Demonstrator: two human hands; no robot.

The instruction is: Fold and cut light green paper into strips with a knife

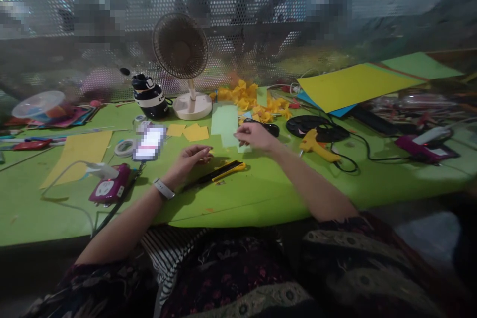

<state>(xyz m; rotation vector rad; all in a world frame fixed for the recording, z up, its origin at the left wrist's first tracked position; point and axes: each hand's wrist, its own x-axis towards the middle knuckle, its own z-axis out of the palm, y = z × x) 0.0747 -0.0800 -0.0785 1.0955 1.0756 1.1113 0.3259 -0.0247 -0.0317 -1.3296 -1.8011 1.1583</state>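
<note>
My left hand [191,160], with a pale watch on its wrist, hovers low over the green table, thumb and fingers pinched together. A small yellow speck shows at its fingertips, too small to name. My right hand [255,137] is also closed in a pinch, beside pale green paper pieces [224,118]; whatever is between its fingers is hidden. Between my forearms lies a yellow and black box cutter [230,171] beside a dark strip [203,179]. Small yellow paper squares [196,133] lie beyond my left hand. Yellow paper flowers [244,97] are heaped behind my right hand.
A fan [192,107] and dark bottle [151,102] stand at the back. A phone [149,142], tape roll [124,148] and purple power strip [110,184] are left. Rightward lie a yellow glue gun [318,147], its cord, a black disc [313,127] and large yellow sheet [354,84].
</note>
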